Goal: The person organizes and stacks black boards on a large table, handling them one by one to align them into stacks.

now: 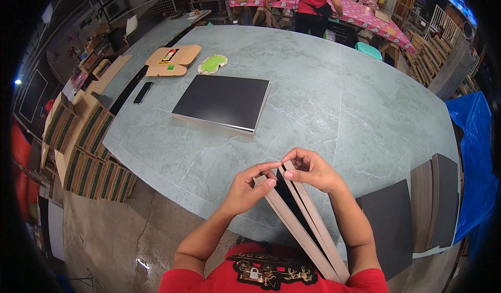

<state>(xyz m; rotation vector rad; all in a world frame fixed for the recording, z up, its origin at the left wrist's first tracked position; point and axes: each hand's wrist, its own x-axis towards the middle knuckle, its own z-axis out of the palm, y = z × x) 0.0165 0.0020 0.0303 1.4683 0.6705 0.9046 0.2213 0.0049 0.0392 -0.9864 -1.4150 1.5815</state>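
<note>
Close to my body, a thick stack of black-faced boards with grey-brown edges [290,221] stands on edge, parted in two by a narrow dark gap. My left hand [245,189] pinches the upper corner of the left part between thumb and fingers. On the right part [317,217], the thumb and fingers of my right hand [313,171] are closed at the top corner. The lower ends of both parts reach my red shirt. Farther off on the table lies a neat stack of black sheets [223,101], pale along its near edge.
A flat black board [389,222] and more board stacks [443,201] occupy the right side of the stone-look table [386,120]. At far left are a phone [143,92], cut cardboard [172,62] and a green-centred cloth [213,63]. Bundled cartons [94,175] stand left; a person [314,6] is beyond.
</note>
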